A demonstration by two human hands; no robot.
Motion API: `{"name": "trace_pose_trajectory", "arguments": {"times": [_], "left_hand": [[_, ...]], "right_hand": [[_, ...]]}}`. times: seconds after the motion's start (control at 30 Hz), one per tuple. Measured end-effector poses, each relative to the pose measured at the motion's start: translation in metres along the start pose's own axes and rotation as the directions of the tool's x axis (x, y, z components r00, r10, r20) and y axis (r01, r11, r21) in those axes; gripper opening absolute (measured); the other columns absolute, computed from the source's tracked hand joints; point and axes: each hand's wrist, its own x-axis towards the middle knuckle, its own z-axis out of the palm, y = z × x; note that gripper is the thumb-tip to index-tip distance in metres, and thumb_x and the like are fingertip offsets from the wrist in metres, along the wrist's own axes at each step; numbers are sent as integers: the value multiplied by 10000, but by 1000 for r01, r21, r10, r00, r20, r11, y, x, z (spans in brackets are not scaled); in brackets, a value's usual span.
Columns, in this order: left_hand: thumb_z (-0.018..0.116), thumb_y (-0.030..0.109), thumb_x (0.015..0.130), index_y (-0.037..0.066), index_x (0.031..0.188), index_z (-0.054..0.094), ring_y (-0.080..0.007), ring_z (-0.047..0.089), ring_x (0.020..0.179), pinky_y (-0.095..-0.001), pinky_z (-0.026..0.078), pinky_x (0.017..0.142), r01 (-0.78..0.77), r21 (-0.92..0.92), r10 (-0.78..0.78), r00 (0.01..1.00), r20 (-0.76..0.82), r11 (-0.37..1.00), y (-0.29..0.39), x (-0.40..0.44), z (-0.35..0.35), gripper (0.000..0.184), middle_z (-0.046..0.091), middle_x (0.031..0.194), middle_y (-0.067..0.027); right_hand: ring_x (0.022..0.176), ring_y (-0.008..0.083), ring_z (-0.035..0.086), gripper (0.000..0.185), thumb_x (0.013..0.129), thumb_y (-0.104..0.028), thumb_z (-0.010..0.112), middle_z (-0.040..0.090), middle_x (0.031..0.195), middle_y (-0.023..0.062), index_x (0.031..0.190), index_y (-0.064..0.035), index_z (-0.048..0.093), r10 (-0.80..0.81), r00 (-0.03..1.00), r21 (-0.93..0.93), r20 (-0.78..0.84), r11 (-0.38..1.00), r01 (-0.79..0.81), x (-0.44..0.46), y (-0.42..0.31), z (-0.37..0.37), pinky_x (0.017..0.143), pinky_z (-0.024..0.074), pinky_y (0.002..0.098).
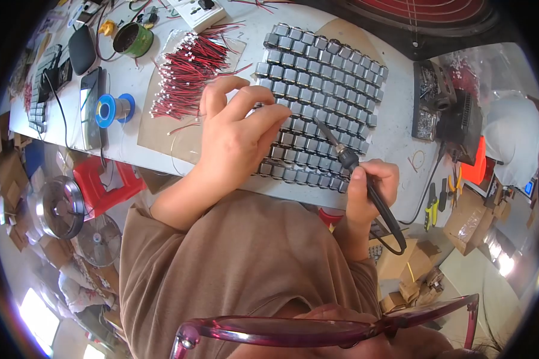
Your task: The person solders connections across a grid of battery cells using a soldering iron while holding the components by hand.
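Rows of small grey metal-cased parts (335, 78) lie in a block on the white table. My right hand (371, 188) is wrapped round the handle of a black soldering iron (348, 157), whose tip points up and left over the middle rows. Over the left side of the block is my left hand (239, 125), its thumb and index finger pressed together. Whatever that pinch holds is too small to make out. Left of it, a pile of red and black wires with white connectors (194, 66) rests on brown cardboard (153, 128).
On the white table (254, 45) at left are a blue spool of solder wire (114, 110), a phone (91, 107) and a green tin (133, 40). A soldering station (458, 122) stands at right, its cable hanging near green-handled cutters (431, 206). A red stool (105, 191) is below left.
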Motion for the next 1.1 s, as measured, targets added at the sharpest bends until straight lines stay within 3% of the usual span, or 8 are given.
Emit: {"name": "trace_pose_trajectory", "arguments": {"times": [0.03,0.1,0.2,0.73,1.1], "left_hand": [[625,43,619,120,787,603,-206,493,760,-329,351,689,0,1,0,1000,-2,1000,-1,-1,-1,186,533,765,-14],[648,25,632,138,770,608,-183,493,718,-322,344,667,71,40,-76,984,163,997,-1,-5,-2,183,541,743,9],[658,53,621,145,753,602,-183,473,690,-318,314,610,99,15,-100,977,191,995,4,-5,7,170,519,699,25],[656,61,611,135,747,587,-195,453,677,-325,316,611,84,-24,-78,977,197,996,3,-5,18,170,485,692,6],[647,56,614,128,732,571,-193,455,674,-324,319,611,92,-7,-89,979,184,996,1,-5,13,157,487,683,4]], "right_hand": [[596,88,442,179,717,-20,599,494,719,58,834,-10,464,-4,1000,10,22,1000,4,0,-1,1,560,383,214],[596,86,444,180,716,-19,600,496,719,60,834,-9,464,-2,1000,9,25,1000,2,0,-3,5,552,382,213],[592,83,447,182,713,-21,603,499,715,61,832,-9,465,9,1000,10,25,1000,-9,0,-3,9,537,378,208],[572,87,450,170,710,-31,606,487,700,56,819,-10,478,-29,998,-71,61,997,34,2,-2,13,512,378,206],[591,88,455,178,723,-42,607,485,719,64,831,1,473,-8,998,-7,66,1000,8,0,-3,14,524,382,203]]}}
